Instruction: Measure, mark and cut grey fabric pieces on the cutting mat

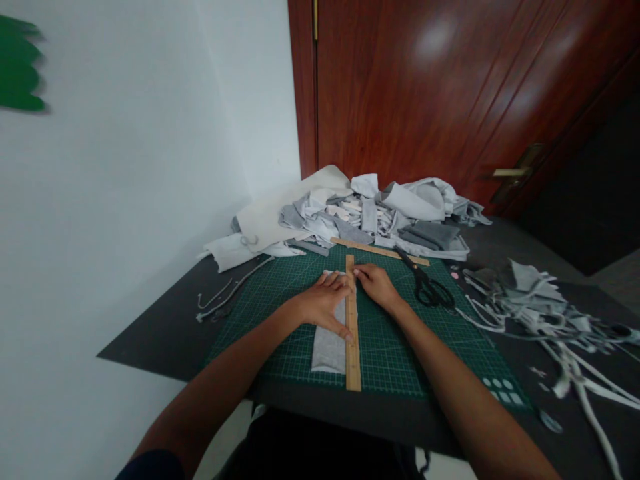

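Note:
A strip of grey fabric (329,347) lies on the green cutting mat (400,347). A wooden ruler (353,333) rests lengthwise along the strip's right edge. My left hand (323,303) lies flat on the fabric, fingers spread, fingertips pressing against the ruler. My right hand (376,285) sits at the ruler's far end with its fingers curled together near the edge; whether they pinch anything is too small to see. Black scissors (427,287) lie on the mat just right of my right hand.
A second wooden ruler (380,251) lies across the mat's far edge. Behind it is a heap of grey and white fabric pieces (360,213). Cut strips and scraps (545,313) cover the dark table at right. A cord (225,297) lies left. A wooden door (450,87) stands behind.

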Available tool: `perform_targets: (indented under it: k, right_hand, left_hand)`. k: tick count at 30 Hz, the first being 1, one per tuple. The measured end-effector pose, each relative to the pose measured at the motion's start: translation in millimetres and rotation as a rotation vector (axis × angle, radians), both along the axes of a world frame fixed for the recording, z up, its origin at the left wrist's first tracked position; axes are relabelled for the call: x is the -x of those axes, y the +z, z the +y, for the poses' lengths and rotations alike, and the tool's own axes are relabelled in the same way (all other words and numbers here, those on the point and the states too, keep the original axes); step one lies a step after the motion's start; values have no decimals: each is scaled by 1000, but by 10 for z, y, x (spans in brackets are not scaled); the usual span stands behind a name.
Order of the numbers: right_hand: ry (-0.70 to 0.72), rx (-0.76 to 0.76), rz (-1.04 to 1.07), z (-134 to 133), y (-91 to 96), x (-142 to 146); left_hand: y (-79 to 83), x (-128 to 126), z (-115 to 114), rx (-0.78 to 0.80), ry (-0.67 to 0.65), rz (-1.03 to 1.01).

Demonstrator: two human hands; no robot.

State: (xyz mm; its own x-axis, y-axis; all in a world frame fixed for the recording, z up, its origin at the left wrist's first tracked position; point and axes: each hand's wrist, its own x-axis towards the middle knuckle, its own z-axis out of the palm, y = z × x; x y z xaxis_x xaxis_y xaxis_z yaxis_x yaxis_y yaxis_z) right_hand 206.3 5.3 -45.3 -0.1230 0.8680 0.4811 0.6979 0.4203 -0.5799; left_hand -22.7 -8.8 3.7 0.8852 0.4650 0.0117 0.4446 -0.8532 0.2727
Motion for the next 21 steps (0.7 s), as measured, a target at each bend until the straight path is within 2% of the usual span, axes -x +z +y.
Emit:
perform_targets:
  k: [21]
  right_hand:
    - [-20,23,16,-33,-14,-50]
  left_hand:
    - [27,-30,-44,32,4,58]
